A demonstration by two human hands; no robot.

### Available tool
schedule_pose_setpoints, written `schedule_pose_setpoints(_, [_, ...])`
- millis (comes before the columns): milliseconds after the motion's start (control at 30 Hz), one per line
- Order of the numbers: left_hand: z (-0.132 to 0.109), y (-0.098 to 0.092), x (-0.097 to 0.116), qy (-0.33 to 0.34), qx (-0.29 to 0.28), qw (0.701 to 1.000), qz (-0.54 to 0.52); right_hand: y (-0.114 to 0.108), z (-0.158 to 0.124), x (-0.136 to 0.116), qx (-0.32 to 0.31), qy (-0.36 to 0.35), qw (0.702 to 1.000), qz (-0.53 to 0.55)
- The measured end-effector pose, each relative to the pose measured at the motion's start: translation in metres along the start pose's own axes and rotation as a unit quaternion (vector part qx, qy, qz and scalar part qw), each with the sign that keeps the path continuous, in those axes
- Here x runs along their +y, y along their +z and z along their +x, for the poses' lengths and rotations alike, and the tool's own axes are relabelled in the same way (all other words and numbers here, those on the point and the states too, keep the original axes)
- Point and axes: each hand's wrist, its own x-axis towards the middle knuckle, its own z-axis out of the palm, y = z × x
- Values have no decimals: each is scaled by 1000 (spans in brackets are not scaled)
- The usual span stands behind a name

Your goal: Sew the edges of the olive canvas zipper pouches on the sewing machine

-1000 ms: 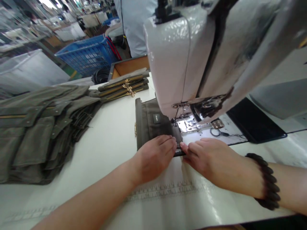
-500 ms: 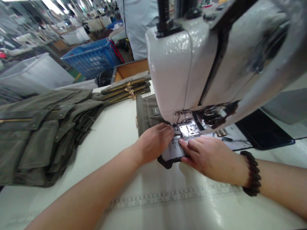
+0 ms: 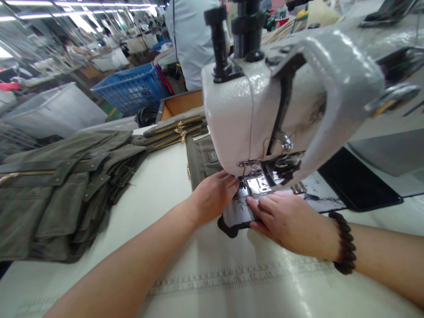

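Note:
An olive-green fabric piece with a small dark label and a zip pull on its left edge lies partly behind the sewing machine head. My left hand rests on its near edge with fingers bent and pressed together beside the presser foot. Those fingertips hide the exact grip on the cloth. Just right of the foot, my right hand lies on the grey machine bed, index finger stretched out and thumb apart. I see nothing held in the right hand, though its underside is hidden.
A pile of olive fabric pieces covers the table's left side, and zipped pieces are stacked behind. A black phone-like slab lies right. A printed ruler runs along the front. A blue crate and a person are beyond.
The view has shifted so that more of the machine's top and arm shows. Both hands keep nearly the same place at the presser foot, and the fabric shows little movement.

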Motion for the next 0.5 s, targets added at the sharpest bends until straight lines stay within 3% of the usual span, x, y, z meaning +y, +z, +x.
schedule_pose_setpoints(367, [2,-3,-6,-23,-46,998,-31,-1,1,1,-20,-11,1000,0])
schedule_pose_setpoints(500, [-2,-20,-13,-125,-94,986,-50,-3,1,4,-12,-3,1000,13])
